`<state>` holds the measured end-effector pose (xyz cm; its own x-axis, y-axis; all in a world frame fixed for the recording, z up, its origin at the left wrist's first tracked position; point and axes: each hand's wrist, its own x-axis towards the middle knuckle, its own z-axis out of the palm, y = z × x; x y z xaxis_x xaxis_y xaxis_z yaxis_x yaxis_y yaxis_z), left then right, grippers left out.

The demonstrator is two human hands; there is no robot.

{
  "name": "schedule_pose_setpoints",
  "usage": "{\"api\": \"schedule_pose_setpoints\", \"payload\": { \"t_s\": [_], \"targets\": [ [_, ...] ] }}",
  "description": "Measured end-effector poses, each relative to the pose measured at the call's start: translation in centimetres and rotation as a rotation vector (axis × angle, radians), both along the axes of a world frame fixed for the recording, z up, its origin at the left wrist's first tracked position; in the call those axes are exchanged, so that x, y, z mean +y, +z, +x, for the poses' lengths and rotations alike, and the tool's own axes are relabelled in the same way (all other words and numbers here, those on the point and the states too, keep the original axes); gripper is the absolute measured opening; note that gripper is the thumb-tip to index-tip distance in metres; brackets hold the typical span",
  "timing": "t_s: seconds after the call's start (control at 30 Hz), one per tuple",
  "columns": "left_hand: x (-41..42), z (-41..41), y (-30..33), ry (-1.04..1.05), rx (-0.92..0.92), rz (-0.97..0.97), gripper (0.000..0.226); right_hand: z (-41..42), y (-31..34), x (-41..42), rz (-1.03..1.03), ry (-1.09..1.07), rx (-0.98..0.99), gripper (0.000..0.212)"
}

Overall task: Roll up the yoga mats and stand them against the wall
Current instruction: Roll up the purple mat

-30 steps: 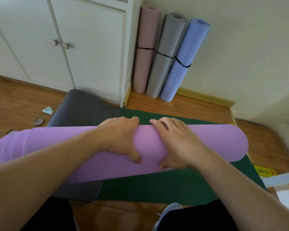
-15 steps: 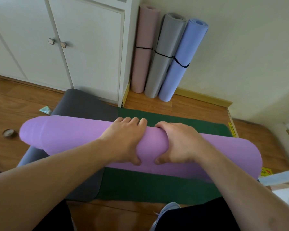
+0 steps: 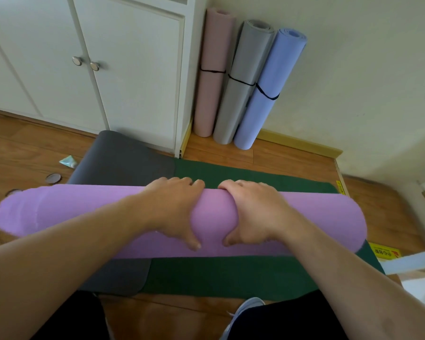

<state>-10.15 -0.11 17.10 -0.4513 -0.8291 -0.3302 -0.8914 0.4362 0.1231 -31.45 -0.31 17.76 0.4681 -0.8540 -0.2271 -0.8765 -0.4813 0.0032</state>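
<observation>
A rolled purple yoga mat [image 3: 84, 214] lies crosswise in front of me, over a flat dark green mat [image 3: 231, 271] and a flat grey mat [image 3: 123, 158]. My left hand [image 3: 174, 207] and my right hand [image 3: 253, 209] grip the roll side by side at its middle, fingers over the top and thumbs on the near side. Whether the roll rests on the mats or is held just above them I cannot tell. Against the far wall stand three rolled mats with black straps: pink [image 3: 214, 77], grey [image 3: 243, 87] and blue [image 3: 270, 94].
A white cabinet [image 3: 133, 69] with two knobbed doors stands at the back left, beside the pink roll. Small round lids [image 3: 53, 178] and a pale wrapper [image 3: 69, 162] lie on the wooden floor at left. A yellow label [image 3: 383, 252] and a white strip [image 3: 410, 262] lie at right.
The purple roll tilted with its left end swinging away from me, then came back level. Both hands stayed gripped at its middle, and the view shifted slightly.
</observation>
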Motion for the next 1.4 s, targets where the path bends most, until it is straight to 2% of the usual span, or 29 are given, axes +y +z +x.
{"api": "schedule_pose_setpoints", "payload": {
  "t_s": [0.1, 0.27, 0.37, 0.5, 0.57, 0.67, 0.73, 0.93, 1.03, 1.13, 1.27, 1.4],
  "targets": [
    [0.7, -0.9, -1.8, -0.098, -0.045, -0.155, 0.138, -0.4, 0.3, -0.2, 0.118, -0.097, -0.012, 0.099],
    [1.3, -2.1, -2.9, -0.170, -0.047, -0.338, 0.147, -1.5, 0.5, -0.7, 0.256, -0.243, -0.131, 0.094],
    [1.2, -2.4, -2.9, -0.173, -0.058, -0.376, 0.139, -2.0, 0.8, -0.9, 0.299, -0.290, -0.201, 0.093],
    [1.0, -2.4, -3.0, -0.170, -0.051, -0.346, 0.112, -1.9, 0.7, -0.7, 0.353, -0.276, -0.222, 0.093],
    [0.7, -1.9, -2.8, -0.149, -0.043, -0.324, 0.105, -1.4, 0.6, -0.3, 0.316, -0.223, -0.200, 0.103],
    [0.1, -0.8, -1.8, -0.056, 0.021, -0.259, 0.100, -0.3, 0.4, 0.3, 0.119, -0.056, -0.021, 0.141],
    [-0.3, -0.2, -0.8, 0.012, 0.071, -0.171, 0.096, 0.3, 0.0, 0.5, -0.021, 0.023, 0.085, 0.148],
    [-0.3, -0.1, 0.1, 0.009, 0.060, -0.086, 0.098, 0.3, -0.5, 0.2, -0.101, 0.061, 0.007, 0.108],
    [0.3, -0.6, -0.5, -0.053, 0.027, -0.201, 0.122, -0.4, 0.3, -0.3, -0.009, 0.007, -0.022, 0.104],
    [1.3, -1.7, -1.8, -0.070, -0.090, -0.319, 0.142, -1.3, 1.2, -0.9, 0.155, -0.137, -0.095, 0.103],
    [1.1, -2.4, -2.5, -0.097, -0.088, -0.362, 0.120, -1.9, 1.1, -0.9, 0.221, -0.176, -0.139, 0.100],
    [-0.1, -1.7, -1.6, -0.073, -0.018, -0.252, 0.104, -1.6, 1.1, -0.2, 0.152, -0.097, -0.131, 0.117]
  ]
}}
